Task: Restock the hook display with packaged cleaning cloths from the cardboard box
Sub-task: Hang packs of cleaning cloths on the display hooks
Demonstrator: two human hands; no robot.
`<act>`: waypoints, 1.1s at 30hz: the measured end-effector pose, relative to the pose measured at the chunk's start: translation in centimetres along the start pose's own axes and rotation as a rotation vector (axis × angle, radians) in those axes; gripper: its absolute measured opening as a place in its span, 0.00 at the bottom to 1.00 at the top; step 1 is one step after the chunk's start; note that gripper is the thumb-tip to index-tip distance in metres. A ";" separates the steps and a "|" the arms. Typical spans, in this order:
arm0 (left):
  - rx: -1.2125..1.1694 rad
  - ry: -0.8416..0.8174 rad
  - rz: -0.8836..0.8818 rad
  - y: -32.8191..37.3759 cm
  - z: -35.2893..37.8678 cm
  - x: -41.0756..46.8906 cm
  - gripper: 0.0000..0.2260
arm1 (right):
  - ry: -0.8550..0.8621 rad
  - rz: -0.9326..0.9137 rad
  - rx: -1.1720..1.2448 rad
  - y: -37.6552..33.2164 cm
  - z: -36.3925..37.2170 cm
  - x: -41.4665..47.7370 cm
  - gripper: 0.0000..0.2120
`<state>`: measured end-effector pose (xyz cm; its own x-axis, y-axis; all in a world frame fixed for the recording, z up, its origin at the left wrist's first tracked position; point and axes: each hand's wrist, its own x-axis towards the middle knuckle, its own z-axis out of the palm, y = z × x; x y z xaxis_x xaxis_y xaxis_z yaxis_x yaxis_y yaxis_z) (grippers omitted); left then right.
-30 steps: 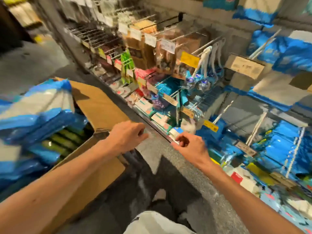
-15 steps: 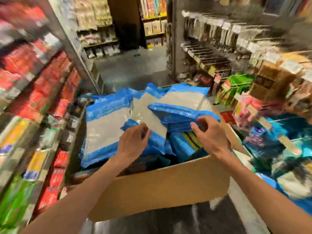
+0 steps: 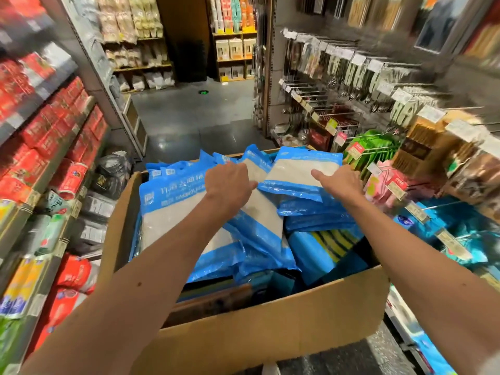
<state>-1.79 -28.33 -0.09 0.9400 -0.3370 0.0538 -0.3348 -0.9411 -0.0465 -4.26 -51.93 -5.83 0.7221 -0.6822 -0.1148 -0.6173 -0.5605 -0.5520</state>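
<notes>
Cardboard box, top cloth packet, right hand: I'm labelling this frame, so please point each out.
cardboard box [image 3: 270, 323], head view, its near front wall.
top cloth packet [image 3: 295, 169], head view, its grey window.
right hand [image 3: 342, 183], head view, back of the hand.

above cardboard box [image 3: 270, 336]: open from overhead | inside: blue packs [image 3: 173, 212] piled past the rim, narrow gaps only | right: hook display [image 3: 422, 204] pegs jut just beside box | left: shelves [image 3: 54, 163] near | beyond: aisle floor [image 3: 194, 123] open
</notes>
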 end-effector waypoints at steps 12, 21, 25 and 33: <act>-0.326 -0.291 -0.203 -0.7 4.1 5.0 0.39 | -0.266 0.175 0.306 0.4 -0.3 4.2 0.28; -0.410 -0.285 -0.174 -4.7 2.1 5.3 0.32 | -0.352 0.162 0.460 1.8 -3.5 2.6 0.14; -0.453 -0.231 -0.114 -7.6 0.5 3.9 0.25 | -0.310 0.102 0.634 1.9 -4.4 -0.5 0.19; -0.897 -0.037 0.068 -12.4 -1.8 -2.8 0.15 | -0.086 -0.001 0.841 2.8 -4.6 -9.7 0.21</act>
<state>-0.37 -15.81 2.09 0.9126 -0.4063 0.0465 -0.3010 -0.5905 0.7488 -14.42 -49.08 -2.50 0.7647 -0.6247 -0.1579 -0.2037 -0.0019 -0.9790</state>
